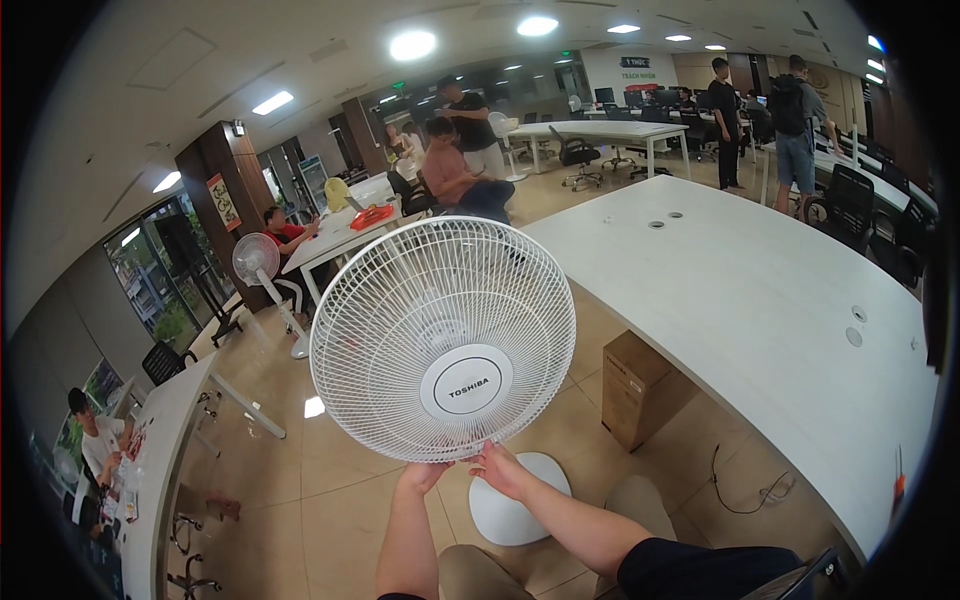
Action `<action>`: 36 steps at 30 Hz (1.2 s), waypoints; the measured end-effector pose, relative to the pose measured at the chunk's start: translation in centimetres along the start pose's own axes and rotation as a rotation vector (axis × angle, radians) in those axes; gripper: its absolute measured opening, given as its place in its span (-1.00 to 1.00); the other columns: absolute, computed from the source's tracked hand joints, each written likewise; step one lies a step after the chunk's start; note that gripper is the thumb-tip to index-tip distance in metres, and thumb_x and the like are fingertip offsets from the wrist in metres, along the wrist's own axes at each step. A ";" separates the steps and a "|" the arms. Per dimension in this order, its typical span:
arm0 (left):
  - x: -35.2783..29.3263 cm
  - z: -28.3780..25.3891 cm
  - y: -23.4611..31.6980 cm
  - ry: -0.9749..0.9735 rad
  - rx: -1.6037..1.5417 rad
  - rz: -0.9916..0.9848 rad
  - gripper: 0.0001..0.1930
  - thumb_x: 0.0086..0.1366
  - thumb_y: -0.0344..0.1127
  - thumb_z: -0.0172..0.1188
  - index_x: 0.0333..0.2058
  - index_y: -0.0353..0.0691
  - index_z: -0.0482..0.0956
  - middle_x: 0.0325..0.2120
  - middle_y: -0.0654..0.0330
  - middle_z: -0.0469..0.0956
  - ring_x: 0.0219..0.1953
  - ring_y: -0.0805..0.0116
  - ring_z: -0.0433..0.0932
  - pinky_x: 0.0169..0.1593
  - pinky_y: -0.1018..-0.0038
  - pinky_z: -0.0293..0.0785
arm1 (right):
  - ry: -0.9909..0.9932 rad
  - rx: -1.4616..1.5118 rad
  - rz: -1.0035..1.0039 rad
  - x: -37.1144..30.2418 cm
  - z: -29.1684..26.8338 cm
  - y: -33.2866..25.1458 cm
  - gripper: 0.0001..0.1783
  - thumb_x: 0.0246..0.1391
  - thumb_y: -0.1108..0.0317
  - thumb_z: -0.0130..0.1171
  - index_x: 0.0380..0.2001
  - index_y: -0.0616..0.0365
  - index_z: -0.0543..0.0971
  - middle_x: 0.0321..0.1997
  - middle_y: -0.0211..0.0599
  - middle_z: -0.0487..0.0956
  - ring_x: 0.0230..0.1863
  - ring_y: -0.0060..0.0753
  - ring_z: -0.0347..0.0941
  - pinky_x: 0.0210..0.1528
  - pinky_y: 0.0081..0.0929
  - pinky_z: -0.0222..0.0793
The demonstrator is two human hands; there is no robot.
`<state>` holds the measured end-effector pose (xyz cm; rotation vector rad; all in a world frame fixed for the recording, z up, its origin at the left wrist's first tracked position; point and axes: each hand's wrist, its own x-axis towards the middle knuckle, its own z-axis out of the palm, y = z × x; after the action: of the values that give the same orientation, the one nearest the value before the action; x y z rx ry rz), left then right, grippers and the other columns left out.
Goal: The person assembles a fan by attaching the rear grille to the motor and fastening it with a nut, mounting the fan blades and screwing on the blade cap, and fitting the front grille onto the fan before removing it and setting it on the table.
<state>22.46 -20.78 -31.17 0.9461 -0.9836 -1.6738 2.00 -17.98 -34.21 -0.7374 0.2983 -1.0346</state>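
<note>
A white fan head with a round wire grille (400, 300) and a plain oval badge at its centre faces me, tilted upward. My left hand (424, 474) is at the bottom rim of the grille, its fingers partly hidden behind the wires. Just right of it, my right hand (500, 470) pinches the same rim with thumb and fingertips. Whatever fastens the rim there is too small to make out. Below the hands, the fan's rounded white base (520, 505) rests on the floor between my knees. The fan's pole is hidden behind the grille and hands.
A long white table (700, 260) curves along my right, with a brown cardboard box (640, 390) under it and a black cable (735, 500) on the floor. Another white table (180, 430) stands left. A second standing fan (256, 258) and several people are farther off.
</note>
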 end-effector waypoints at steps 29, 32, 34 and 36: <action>-8.3 7.8 7.5 0.683 -0.165 0.771 -0.20 0.50 0.33 -0.35 0.38 -0.25 0.18 0.35 0.05 0.21 0.43 0.18 0.08 0.41 0.17 -0.07 | 0.222 0.022 -0.210 -2.9 -0.2 -1.6 -0.41 0.30 0.30 0.21 0.30 0.17 0.25 0.27 -0.24 0.41 0.25 -0.31 0.39 0.29 -0.18 0.39; -8.6 8.1 7.3 0.682 -0.087 0.722 -0.13 0.46 0.40 -0.41 0.40 -0.25 0.13 0.39 0.07 0.15 0.45 0.17 0.05 0.44 0.15 -0.15 | 0.274 -0.151 -0.093 -3.9 0.2 -2.4 -0.34 0.24 0.32 0.28 0.31 0.22 0.25 0.28 -0.22 0.42 0.26 -0.31 0.38 0.31 -0.25 0.37; -8.5 8.2 6.8 0.731 -0.107 0.700 -0.11 0.44 0.44 -0.40 0.41 -0.23 0.13 0.40 0.10 0.15 0.46 0.18 0.04 0.44 0.13 -0.18 | 0.259 -0.201 -0.106 -4.7 0.2 -3.1 -0.30 0.21 0.32 0.30 0.32 0.22 0.24 0.29 -0.22 0.42 0.27 -0.32 0.38 0.31 -0.29 0.35; -8.5 8.7 6.2 0.727 -0.116 0.700 -0.10 0.43 0.44 -0.40 0.41 -0.22 0.12 0.40 0.10 0.15 0.46 0.18 0.04 0.44 0.12 -0.18 | 0.249 -0.258 -0.112 -5.5 0.1 -3.9 -0.27 0.18 0.33 0.33 0.33 0.23 0.23 0.30 -0.22 0.42 0.28 -0.32 0.38 0.32 -0.34 0.33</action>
<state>18.88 -12.51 -20.92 0.8889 -0.5963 -0.7007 -3.27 -14.41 -32.08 -0.8648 0.6191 -1.2106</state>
